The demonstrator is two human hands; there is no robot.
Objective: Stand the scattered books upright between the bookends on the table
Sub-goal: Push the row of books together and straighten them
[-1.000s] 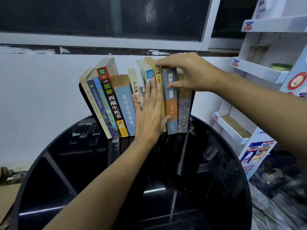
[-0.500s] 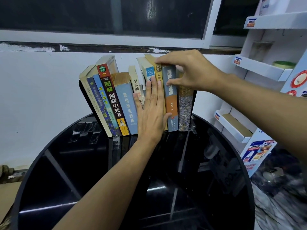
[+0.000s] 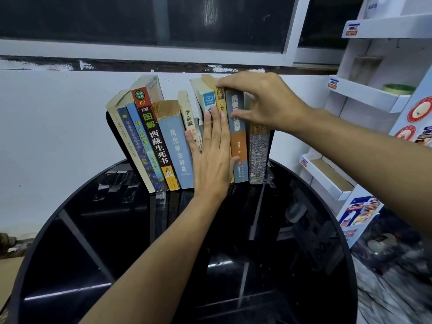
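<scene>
Left hand [image 3: 214, 157] flat against spines; right hand [image 3: 261, 104] seemingly pinches grey-orange book [image 3: 238, 136], table [image 3: 93, 242] front bare.

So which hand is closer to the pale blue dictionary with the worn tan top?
Left. The left hand lies flat just beside the pale blue dictionary; the right hand grips books further right.

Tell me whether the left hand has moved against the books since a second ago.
No. The left hand stays flat on the same spines beside the grey-and-orange book.

dark window [image 3: 140, 17], white display shelf [image 3: 364, 94], tape roll [image 3: 398, 89]
</scene>
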